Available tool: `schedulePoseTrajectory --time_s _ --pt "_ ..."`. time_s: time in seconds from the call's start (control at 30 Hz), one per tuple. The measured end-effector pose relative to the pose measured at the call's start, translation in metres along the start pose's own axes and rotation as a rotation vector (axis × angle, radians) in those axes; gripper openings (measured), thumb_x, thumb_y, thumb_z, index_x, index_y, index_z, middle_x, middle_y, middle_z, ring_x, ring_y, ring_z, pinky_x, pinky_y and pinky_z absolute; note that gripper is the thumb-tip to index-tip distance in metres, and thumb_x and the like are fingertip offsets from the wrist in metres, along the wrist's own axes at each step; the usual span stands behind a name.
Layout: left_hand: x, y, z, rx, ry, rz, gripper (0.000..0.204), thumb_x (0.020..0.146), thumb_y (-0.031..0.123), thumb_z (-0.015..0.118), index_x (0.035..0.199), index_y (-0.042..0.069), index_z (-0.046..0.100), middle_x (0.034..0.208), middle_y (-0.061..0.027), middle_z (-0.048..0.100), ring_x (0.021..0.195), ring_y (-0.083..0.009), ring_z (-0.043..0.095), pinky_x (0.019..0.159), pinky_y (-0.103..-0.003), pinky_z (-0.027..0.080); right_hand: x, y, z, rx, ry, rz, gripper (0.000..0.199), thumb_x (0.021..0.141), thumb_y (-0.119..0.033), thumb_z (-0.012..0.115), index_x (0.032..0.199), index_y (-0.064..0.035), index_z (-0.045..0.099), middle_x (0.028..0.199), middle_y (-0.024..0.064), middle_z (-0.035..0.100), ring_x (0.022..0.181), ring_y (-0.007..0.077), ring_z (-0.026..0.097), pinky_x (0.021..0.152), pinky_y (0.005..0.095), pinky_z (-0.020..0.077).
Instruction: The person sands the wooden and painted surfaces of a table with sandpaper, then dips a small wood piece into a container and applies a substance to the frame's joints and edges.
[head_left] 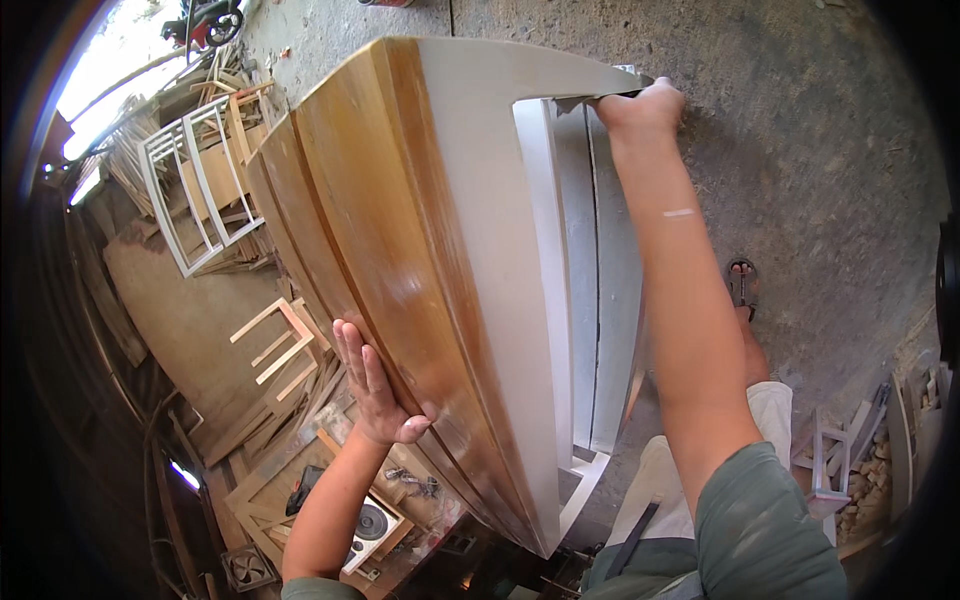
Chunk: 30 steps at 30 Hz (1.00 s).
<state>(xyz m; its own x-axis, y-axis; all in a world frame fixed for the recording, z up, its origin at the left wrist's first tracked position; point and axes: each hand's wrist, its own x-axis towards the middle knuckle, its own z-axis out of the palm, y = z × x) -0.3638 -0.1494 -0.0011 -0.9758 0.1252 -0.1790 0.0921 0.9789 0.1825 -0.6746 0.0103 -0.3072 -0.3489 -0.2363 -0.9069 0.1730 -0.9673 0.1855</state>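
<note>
The big thing here is the long wooden panel point(420, 280), a curved furniture piece with a glossy brown stained face and a white painted edge and frame, and it fills the middle of the view, running from the far concrete floor point(800, 150) back toward the person's body. Everything else sits around that panel. To the right of it, the bare grey floor spreads wide, with the person's sandalled foot point(742, 285) planted just beside the panel's white side. To the left of the panel, lower down, there is a cluttered workbench point(190, 330) strewn with timber offcuts, and a small bare-wood frame point(280, 345) lies there close to the panel's brown edge. Farther left and toward the far end of the panel, a white painted frame point(195, 190) leans among stacked sticks. Near the panel's close end, down by the left forearm, a small round speaker unit point(372, 522) sits on the bench. Now the hands: the right hand point(640, 105) is up at the far end of the panel's white frame, fingers curled shut over a thin dark flat thing point(600, 97) pressed against the white edge; what it is exactly, I cannot tell. The left hand point(375, 385) is spread flat and open, fingers straight and together, palm pressed against the brown stained side of the panel, gripping nothing, just bearing on the wood.
</note>
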Motion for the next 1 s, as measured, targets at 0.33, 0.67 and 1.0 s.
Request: schedulePoseTrajectory --time_s 0.33,0.67,1.0 --pt "-0.002 0.002 -0.003 0.022 0.001 0.000 0.100 0.093 0.071 0.041 0.162 0.002 0.018 0.166 -0.0292 0.014 0.154 -0.0481 0.013 0.124 -0.062 0.011 -0.002 0.034 -0.035 -0.081 -0.061 -0.268 0.055 0.108 -0.051 0.031 0.143 -0.0111 0.045 0.142 0.0089 0.051 0.132 0.0267 0.050 0.117 0.0462 0.0374" --pt "-0.004 0.006 -0.007 -0.026 -0.009 0.029 0.103 0.092 0.075 0.045 0.163 0.006 0.018 0.168 -0.0238 0.014 0.155 -0.0454 0.013 0.123 -0.064 0.009 0.002 0.055 -0.024 -0.188 -0.230 -0.013 0.084 0.101 -0.072 0.022 0.157 -0.0104 0.030 0.156 0.0114 0.035 0.141 0.0295 0.039 0.120 0.0427 0.0310" --pt "-0.004 0.003 -0.003 -0.084 -0.010 0.037 0.101 0.089 0.075 0.050 0.163 0.012 0.022 0.170 -0.0159 0.015 0.157 -0.0400 0.012 0.123 -0.065 0.008 0.004 0.029 -0.028 -0.490 -0.022 -0.049 0.067 0.105 -0.057 0.027 0.143 -0.0060 0.050 0.134 0.0188 0.058 0.118 0.0378 0.059 0.106 0.0505 0.0465"
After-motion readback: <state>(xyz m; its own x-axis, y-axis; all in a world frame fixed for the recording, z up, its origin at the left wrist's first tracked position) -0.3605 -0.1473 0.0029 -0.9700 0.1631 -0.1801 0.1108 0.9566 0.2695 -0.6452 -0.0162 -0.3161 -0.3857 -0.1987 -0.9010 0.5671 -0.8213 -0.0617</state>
